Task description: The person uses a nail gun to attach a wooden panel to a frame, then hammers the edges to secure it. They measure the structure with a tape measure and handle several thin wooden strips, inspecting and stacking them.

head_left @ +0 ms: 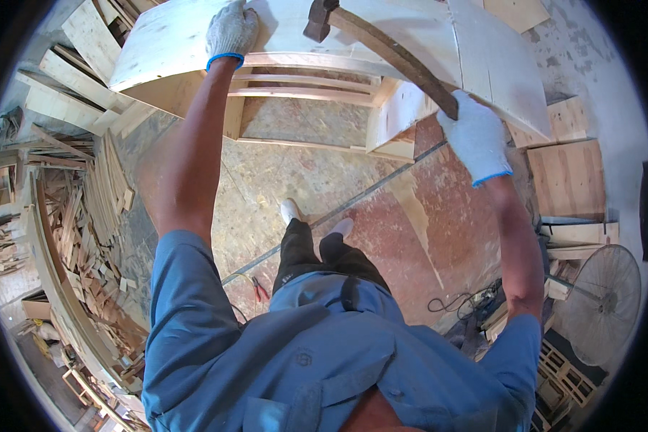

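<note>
The fingers of your left hand (pixel 232 32), in a pale knit glove with a blue cuff, look bent and close together on top of the large wooden frame (pixel 288 32); you cannot tell from here whether they pinch anything. The fingers of your right hand (pixel 477 137), gloved the same way, are wrapped around the end of the hammer (pixel 396 54). At the far left, you have a heap of wood scraps (pixel 93 245) behind a long curved board (pixel 61 291), with flat pale boards (pixel 68 79) stacked above it. The frame spans the upper middle in front of you, its pale top sheet bowed in this view, with narrow slats (pixel 302 93) and an opening beneath that shows the floor (pixel 255 169). Red-handled pliers (pixel 260 290) lie on that floor, just left of your dark trousers (pixel 299 252) and light shoes (pixel 289 210). Your blue shirt (pixel 324 345) fills the lower middle. The hammer slants from its head, over the frame's top, down to your right hand; you cannot tell whether the head touches the wood. Right of your legs, a dark cable (pixel 457 302) coils on the floor. Beyond your right arm, a plywood box (pixel 569 180) stands near the wall, and a round fan (pixel 601 306) sits below it.
</note>
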### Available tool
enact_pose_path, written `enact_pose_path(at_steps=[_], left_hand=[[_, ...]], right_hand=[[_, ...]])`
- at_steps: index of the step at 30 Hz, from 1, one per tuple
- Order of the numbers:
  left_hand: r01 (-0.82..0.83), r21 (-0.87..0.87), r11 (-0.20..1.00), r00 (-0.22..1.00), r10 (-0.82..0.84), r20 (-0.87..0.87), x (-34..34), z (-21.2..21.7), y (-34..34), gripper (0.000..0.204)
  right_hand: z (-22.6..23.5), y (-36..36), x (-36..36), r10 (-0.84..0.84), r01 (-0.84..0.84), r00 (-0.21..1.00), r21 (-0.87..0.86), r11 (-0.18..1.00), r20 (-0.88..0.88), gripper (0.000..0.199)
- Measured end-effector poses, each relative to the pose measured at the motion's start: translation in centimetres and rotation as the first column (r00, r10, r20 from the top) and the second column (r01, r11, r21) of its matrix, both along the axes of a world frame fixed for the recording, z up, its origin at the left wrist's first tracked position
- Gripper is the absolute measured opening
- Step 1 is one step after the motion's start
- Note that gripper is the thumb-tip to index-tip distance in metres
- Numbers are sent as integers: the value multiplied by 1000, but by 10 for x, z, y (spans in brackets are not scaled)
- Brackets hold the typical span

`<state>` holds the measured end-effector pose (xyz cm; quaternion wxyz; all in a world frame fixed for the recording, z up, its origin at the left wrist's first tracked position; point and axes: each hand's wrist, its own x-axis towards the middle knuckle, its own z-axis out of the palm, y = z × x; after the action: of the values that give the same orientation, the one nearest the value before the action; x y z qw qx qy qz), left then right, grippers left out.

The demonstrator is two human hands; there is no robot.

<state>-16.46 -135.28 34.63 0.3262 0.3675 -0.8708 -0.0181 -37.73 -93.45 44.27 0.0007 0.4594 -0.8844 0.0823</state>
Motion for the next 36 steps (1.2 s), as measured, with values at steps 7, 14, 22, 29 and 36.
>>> enact_pose_path(at_steps=[7, 14, 22, 29, 36], left_hand=[[8, -40, 999, 999, -9, -36, -2, 3, 0, 45], [15, -123, 992, 1000, -12, 19, 0, 2, 8, 42], [55, -147, 988, 998, -54, 10, -5, 6, 29, 40], [307, 238, 922, 846, -149, -512, 29, 24, 63, 40], [683, 667, 297, 517, 449, -729, 138, -9, 100, 48]], right_hand=[[6, 5, 12, -77, 79, 996, 76, 994, -35, 32], [24, 18, 34, -81, 92, 994, -158, 983, 74, 26], [1, 26, 53, -99, 133, 973, 157, 979, -208, 25], [-5, 10, 85, -236, 237, 971, 116, 964, -24, 27], [-2, -11, 112, -334, 339, 839, 67, 938, 430, 28]])
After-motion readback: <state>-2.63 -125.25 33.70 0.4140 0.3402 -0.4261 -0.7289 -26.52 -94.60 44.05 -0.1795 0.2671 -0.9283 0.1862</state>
